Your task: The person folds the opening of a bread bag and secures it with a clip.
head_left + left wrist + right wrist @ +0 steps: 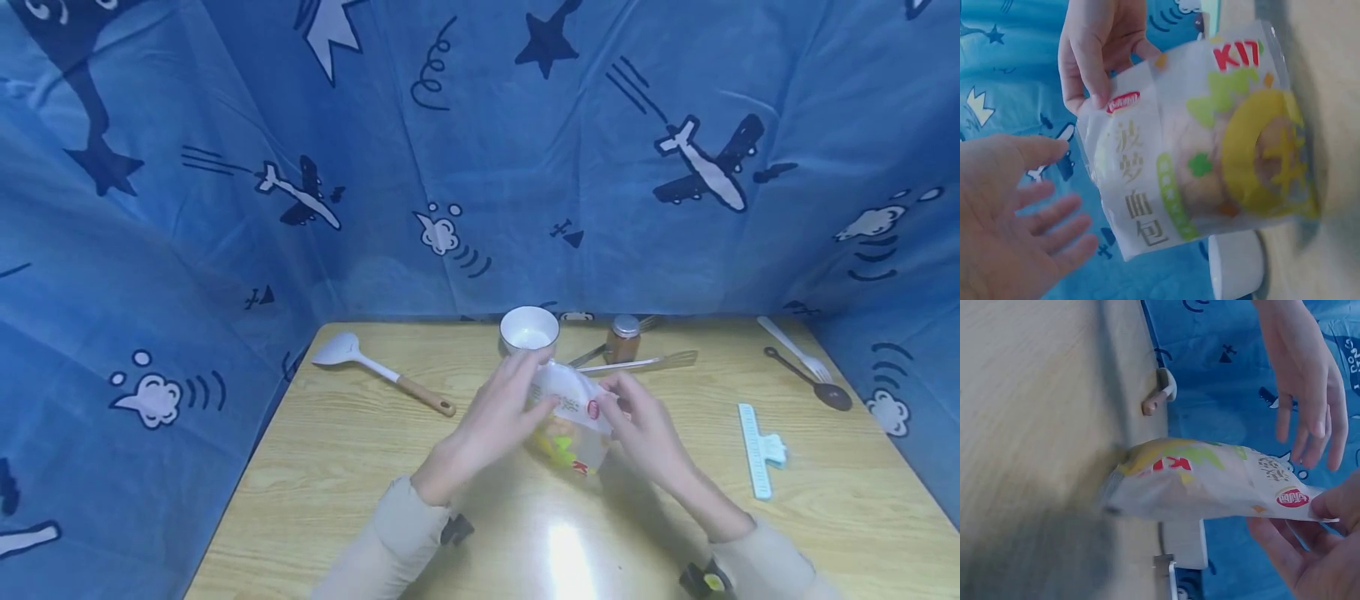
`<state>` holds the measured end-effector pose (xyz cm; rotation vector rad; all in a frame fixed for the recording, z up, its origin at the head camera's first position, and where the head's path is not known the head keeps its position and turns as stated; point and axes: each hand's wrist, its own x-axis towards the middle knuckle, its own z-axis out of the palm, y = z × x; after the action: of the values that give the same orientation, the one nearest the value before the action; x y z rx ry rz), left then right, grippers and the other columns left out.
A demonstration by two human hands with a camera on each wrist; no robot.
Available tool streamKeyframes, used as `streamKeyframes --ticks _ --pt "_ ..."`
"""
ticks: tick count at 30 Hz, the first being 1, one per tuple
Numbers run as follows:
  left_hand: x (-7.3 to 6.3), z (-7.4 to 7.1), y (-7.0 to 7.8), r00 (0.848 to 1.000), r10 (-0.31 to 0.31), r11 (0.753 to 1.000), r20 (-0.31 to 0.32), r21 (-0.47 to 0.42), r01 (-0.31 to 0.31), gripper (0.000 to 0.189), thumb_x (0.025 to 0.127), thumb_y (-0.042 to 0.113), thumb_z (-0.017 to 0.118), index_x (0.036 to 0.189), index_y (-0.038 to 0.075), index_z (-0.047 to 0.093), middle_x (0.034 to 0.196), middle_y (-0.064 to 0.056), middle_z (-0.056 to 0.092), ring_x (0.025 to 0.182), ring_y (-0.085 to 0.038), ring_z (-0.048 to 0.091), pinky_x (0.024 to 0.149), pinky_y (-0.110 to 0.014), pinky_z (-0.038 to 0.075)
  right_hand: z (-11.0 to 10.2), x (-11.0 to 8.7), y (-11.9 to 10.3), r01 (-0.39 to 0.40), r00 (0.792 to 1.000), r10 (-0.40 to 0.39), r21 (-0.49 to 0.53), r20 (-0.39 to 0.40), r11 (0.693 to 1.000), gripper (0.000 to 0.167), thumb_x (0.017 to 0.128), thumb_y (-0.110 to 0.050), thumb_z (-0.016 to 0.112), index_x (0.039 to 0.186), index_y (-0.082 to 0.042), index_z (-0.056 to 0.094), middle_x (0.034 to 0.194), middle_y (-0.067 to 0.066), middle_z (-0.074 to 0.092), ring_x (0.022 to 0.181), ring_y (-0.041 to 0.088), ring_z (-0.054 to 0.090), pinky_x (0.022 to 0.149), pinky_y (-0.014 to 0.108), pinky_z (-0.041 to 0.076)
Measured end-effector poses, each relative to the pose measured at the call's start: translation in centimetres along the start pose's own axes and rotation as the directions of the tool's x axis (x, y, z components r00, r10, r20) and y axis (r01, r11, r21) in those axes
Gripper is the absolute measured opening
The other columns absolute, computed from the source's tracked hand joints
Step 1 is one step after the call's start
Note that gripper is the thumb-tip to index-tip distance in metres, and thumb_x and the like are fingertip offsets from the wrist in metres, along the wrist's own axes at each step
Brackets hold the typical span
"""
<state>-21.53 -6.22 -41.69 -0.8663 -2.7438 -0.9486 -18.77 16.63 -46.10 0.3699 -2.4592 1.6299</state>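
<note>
A bag of bread (561, 442), pale plastic with yellow, green and red print, stands tilted over the middle of the table. My right hand (651, 429) pinches its top corner between thumb and fingers, as the right wrist view shows at the bag's end (1294, 499). My left hand (495, 408) is spread beside the top edge of the bag. In the left wrist view a gap shows between the left fingers (1060, 215) and the bag (1197, 144). The bag's lower end is close over the tabletop.
Behind the bag are a white bowl (529, 329), a spice jar (623, 340) and metal utensils (675, 360). A white turner with a wooden handle (426, 393) lies left. At right lie a light blue bag clip (756, 454), a brown spoon (828, 395) and a white fork (795, 348).
</note>
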Motion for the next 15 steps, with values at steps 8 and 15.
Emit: streamKeyframes --ticks 8,15 --pt "2.2 -1.2 0.2 0.994 0.104 0.994 0.044 -0.038 -0.103 0.052 0.1 0.025 0.073 0.148 0.014 0.055 0.145 -0.006 0.062 0.133 -0.022 0.06 0.114 -0.04 0.051 -0.8 1.0 -1.5 0.184 0.983 -0.184 -0.197 0.016 0.963 0.006 0.106 -0.004 0.058 0.106 -0.009 0.059 0.086 -0.001 0.07 0.087 0.016 0.072 0.08 0.031 0.058" --pt "3.5 -1.3 0.3 0.984 0.136 0.985 0.111 -0.121 -0.122 0.035 0.1 0.02 0.072 0.134 0.009 0.067 0.134 -0.007 0.073 0.127 -0.022 0.068 0.112 -0.038 0.053 -1.7 1.6 -2.3 0.295 0.953 -0.303 -0.278 0.015 0.914 0.012 0.099 0.0 0.068 0.1 -0.011 0.064 0.088 0.0 0.071 0.08 0.012 0.067 0.07 0.025 0.056"
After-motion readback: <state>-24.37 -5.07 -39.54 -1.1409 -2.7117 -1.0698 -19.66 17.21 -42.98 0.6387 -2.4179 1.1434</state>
